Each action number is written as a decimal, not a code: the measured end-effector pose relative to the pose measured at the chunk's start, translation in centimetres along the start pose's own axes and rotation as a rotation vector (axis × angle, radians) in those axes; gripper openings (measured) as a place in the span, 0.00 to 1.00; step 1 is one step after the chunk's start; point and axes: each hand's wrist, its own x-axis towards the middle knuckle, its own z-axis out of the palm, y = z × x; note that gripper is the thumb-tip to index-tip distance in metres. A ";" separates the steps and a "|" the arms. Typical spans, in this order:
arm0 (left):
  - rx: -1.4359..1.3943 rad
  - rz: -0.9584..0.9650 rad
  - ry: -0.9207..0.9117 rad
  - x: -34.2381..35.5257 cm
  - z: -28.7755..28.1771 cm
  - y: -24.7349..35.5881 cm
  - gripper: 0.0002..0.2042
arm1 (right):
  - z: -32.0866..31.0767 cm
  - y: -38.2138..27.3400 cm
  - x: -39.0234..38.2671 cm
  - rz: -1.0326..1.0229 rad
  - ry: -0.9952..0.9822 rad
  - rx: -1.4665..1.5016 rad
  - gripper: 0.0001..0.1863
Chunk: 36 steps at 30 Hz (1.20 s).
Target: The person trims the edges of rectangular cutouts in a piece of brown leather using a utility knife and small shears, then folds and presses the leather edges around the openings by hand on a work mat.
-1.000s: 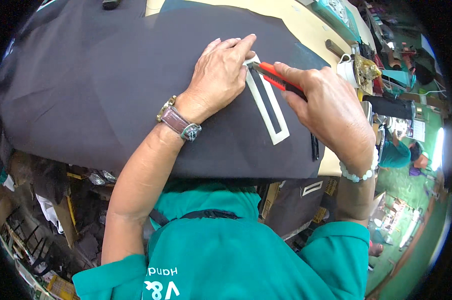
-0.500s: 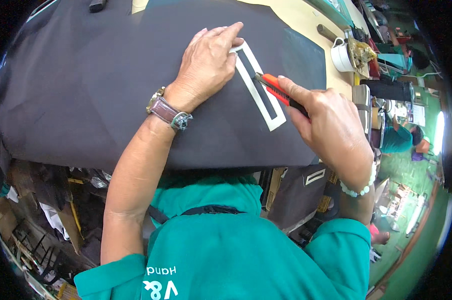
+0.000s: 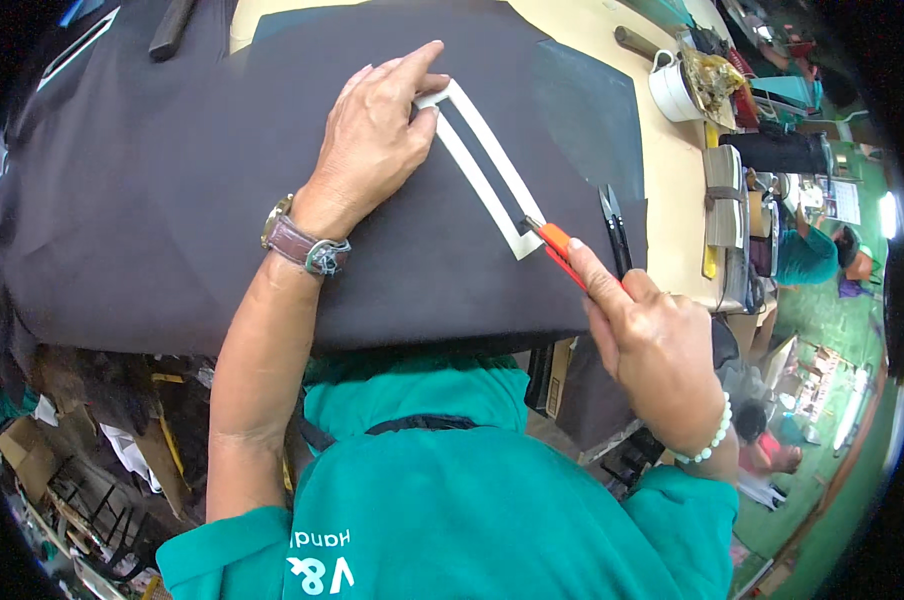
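Note:
A long white rectangular frame [image 3: 478,180] with a narrow slot lies slantwise on a large sheet of dark brown material [image 3: 222,220]. My left hand [image 3: 377,135] rests over its far end, fingers extended, thumb and fingertips pressing by the corner. In my right hand [image 3: 662,355] is an orange and black utility knife [image 3: 556,240], its index finger laid along the handle. The blade tip meets the near end of the slot, by the frame's inner edge. Black thread snips [image 3: 619,240] lie just beyond my right hand, partly covered by it.
A white enamel mug [image 3: 675,88] with a crusted brown top stands at the back right, near a wooden handle [image 3: 637,42]. A strapped bundle [image 3: 722,195] lies along the right edge. At the far left are a dark tool handle [image 3: 172,30] and another white frame [image 3: 77,47].
The knife has moved along the slot toward me, from about its middle to its near end. The snips have come into view beside my right hand. My left hand keeps pressing the frame.

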 end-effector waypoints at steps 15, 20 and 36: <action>0.788 -0.442 0.100 0.5 -7.8 -6.2 0.22 | 12.6 13.1 11.8 0.409 0.793 0.609 0.22; 0.390 -0.480 0.247 0.5 -8.1 -2.6 0.18 | 9.7 9.0 7.2 0.439 0.879 0.331 0.29; -0.702 -0.749 0.028 -3.0 -7.1 0.0 0.18 | 7.6 3.6 2.4 0.447 0.793 1.333 0.09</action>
